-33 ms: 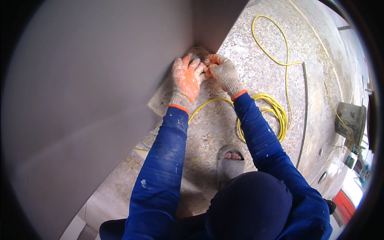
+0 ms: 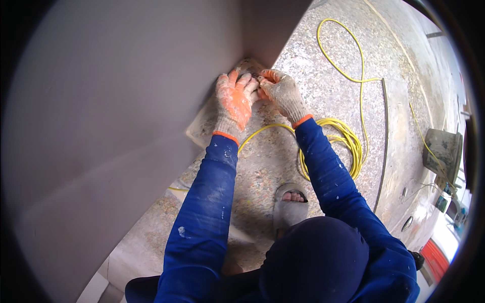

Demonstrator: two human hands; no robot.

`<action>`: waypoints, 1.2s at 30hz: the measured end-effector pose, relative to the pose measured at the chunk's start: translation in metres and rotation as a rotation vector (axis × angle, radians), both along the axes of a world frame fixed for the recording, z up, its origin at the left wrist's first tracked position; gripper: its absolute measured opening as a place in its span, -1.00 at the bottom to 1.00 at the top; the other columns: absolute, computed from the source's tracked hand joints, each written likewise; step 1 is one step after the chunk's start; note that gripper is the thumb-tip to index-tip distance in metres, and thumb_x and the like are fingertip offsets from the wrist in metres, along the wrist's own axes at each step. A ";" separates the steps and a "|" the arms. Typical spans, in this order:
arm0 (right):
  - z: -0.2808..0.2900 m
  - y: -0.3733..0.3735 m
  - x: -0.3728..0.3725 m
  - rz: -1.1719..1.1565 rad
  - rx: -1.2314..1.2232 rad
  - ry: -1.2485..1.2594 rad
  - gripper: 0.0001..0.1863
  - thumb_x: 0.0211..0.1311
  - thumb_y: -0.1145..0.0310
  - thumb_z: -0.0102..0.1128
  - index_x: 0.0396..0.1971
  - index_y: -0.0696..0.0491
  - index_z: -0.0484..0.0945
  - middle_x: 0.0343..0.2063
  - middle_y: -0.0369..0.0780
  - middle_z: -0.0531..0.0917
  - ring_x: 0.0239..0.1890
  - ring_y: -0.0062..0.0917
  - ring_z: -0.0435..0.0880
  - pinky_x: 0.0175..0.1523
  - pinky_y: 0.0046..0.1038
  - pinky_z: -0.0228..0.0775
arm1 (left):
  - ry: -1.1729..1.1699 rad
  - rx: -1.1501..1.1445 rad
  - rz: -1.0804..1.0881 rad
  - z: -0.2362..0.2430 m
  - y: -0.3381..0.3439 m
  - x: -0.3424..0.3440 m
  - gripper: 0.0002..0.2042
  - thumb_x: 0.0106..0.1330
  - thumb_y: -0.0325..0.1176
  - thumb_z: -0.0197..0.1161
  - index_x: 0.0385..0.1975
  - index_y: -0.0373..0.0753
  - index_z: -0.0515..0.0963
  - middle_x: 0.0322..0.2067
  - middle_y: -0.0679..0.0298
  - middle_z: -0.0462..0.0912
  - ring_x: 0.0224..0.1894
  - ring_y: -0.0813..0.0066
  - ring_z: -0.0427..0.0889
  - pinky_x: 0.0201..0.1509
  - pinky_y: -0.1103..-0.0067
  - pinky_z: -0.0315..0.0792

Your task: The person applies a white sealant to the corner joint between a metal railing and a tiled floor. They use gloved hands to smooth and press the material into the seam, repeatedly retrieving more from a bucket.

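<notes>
My left hand (image 2: 234, 102), in a dusty white glove with an orange palm, has its palm turned up and its fingers spread beside the grey wall (image 2: 126, 91). Nothing shows in its palm. Against its fingertips, my right hand (image 2: 283, 92) in a matching glove pinches its fingers together. Whatever small thing lies between them is hidden. Both hands are low in the corner, over a pale, dusty ledge or slab (image 2: 198, 126) at the foot of the wall.
A coil of yellow cable (image 2: 348, 144) lies on the speckled floor (image 2: 328, 96), under and beside my right forearm; more cable loops toward the far right. A dirty bucket (image 2: 438, 151) stands at the right. My sandalled foot (image 2: 291, 208) is below my hands.
</notes>
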State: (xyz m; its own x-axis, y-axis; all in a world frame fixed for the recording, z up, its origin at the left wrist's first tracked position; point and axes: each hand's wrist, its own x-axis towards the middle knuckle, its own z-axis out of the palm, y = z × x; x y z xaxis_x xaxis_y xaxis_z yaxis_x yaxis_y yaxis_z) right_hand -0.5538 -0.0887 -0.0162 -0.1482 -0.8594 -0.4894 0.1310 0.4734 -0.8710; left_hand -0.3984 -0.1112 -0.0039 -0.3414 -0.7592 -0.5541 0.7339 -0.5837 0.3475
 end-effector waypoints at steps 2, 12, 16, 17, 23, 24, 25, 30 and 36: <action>0.003 0.002 -0.002 0.049 -0.034 0.194 -0.66 0.44 0.40 0.15 0.12 0.20 0.62 -0.20 -0.14 0.76 -0.17 -0.61 0.73 -0.10 -0.51 0.57 | -0.026 -0.064 0.069 0.001 -0.004 -0.007 -0.30 0.59 0.17 -0.31 0.54 -0.23 0.04 0.56 -0.13 -0.06 0.58 -0.18 -0.05 0.60 0.02 -0.06; 0.018 0.014 0.019 0.254 -0.422 0.808 -0.67 0.37 0.38 0.21 0.10 0.05 0.63 -0.09 -0.02 0.65 -0.08 -0.09 0.68 0.02 -0.23 0.54 | 0.085 0.000 0.267 0.001 -0.009 -0.022 -0.32 0.58 0.10 -0.31 0.46 -0.35 0.15 0.53 0.01 0.12 0.58 0.06 0.05 0.64 0.18 -0.10; 0.023 0.000 0.014 0.438 -0.414 0.998 -0.55 0.37 0.37 0.08 0.25 0.03 0.51 -0.06 0.03 0.64 -0.02 -0.03 0.66 0.07 -0.13 0.53 | 0.220 -0.075 0.275 -0.013 -0.017 -0.021 -0.35 0.58 0.04 -0.31 0.44 -0.37 0.17 0.54 0.01 0.11 0.58 0.08 0.07 0.65 0.19 -0.10; 0.023 -0.003 0.013 0.445 -0.380 1.053 -0.53 0.38 0.33 0.04 0.28 0.02 0.49 -0.04 0.04 0.64 0.00 -0.02 0.66 0.10 -0.11 0.53 | 0.219 -0.055 0.271 -0.016 -0.018 -0.020 -0.36 0.58 0.03 -0.31 0.44 -0.37 0.17 0.54 0.01 0.11 0.58 0.09 0.07 0.65 0.19 -0.10; 0.028 -0.023 0.021 0.687 -0.103 1.175 -0.38 0.36 0.33 0.03 0.43 0.01 0.29 -0.02 0.06 0.66 -0.05 -0.05 0.73 0.02 -0.10 0.59 | 0.096 -0.113 0.188 -0.025 -0.019 -0.018 -0.39 0.58 -0.02 -0.29 0.44 -0.34 0.18 0.54 0.03 0.11 0.59 0.10 0.04 0.65 0.18 -0.09; 0.028 -0.024 0.021 0.689 -0.077 1.181 -0.38 0.36 0.33 0.02 0.43 0.01 0.29 -0.01 0.06 0.67 -0.04 -0.06 0.73 0.02 -0.10 0.59 | 0.127 -0.120 0.196 -0.024 -0.019 -0.018 -0.40 0.58 -0.02 -0.29 0.44 -0.33 0.18 0.54 0.04 0.11 0.58 0.11 0.05 0.64 0.18 -0.09; 0.028 -0.025 0.021 0.712 -0.037 1.173 -0.39 0.37 0.33 0.02 0.43 0.01 0.29 -0.01 0.06 0.67 -0.04 -0.05 0.73 0.02 -0.10 0.59 | 0.126 -0.097 0.202 -0.022 -0.018 -0.019 -0.40 0.58 -0.03 -0.29 0.44 -0.33 0.19 0.54 0.05 0.12 0.58 0.11 0.05 0.64 0.18 -0.09; 0.023 -0.004 0.013 0.474 -0.279 1.030 -0.47 0.41 0.29 0.01 0.35 0.04 0.35 -0.10 0.12 0.69 -0.07 0.01 0.73 -0.01 -0.07 0.59 | 0.160 -0.047 0.207 -0.012 -0.017 -0.018 -0.41 0.58 -0.03 -0.31 0.43 -0.30 0.22 0.53 0.08 0.15 0.57 0.11 0.08 0.64 0.17 -0.09; 0.021 -0.015 0.016 0.596 -0.261 1.141 -0.34 0.37 0.37 0.02 0.49 -0.03 0.23 -0.02 0.05 0.69 -0.04 -0.05 0.74 0.02 -0.10 0.61 | 0.049 -0.033 0.170 -0.012 -0.020 -0.017 -0.40 0.58 -0.01 -0.31 0.45 -0.29 0.21 0.53 0.11 0.16 0.56 0.11 0.08 0.63 0.16 -0.09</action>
